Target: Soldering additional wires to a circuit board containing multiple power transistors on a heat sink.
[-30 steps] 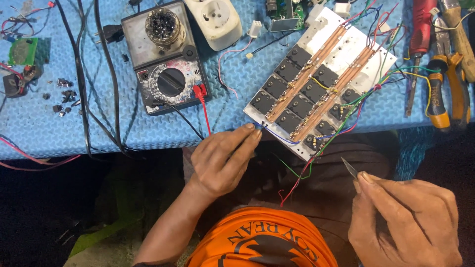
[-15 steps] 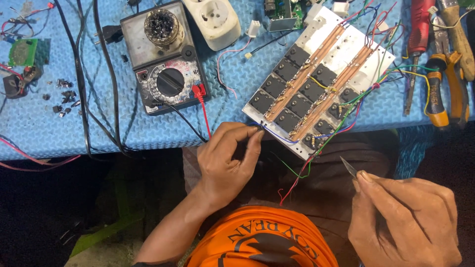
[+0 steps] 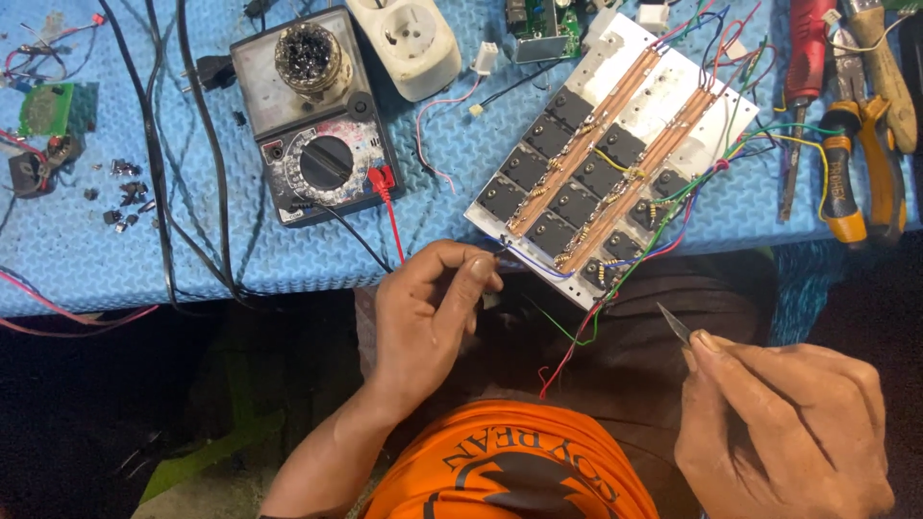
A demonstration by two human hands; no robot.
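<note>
Blue table mat (image 3: 461, 183) bears a transistor board (image 3: 606, 154); left hand (image 3: 428, 312) pinches its wire at 7 o'clock, right hand (image 3: 788, 423) grips a blade (image 3: 675, 323).

One view only — head-worn camera, looking steeply down over the wearer's chest and lap. Landmark: the white circuit board (image 3: 615, 154), right of centre in the upper half. The blue-matted counter (image 3: 115, 259) fills the top of the frame, its near edge just below the board. Close range — the left hand (image 3: 428, 312) sits just below the board's near corner, the right hand (image 3: 784, 423) lower right of it. No second view to overlap.
</note>
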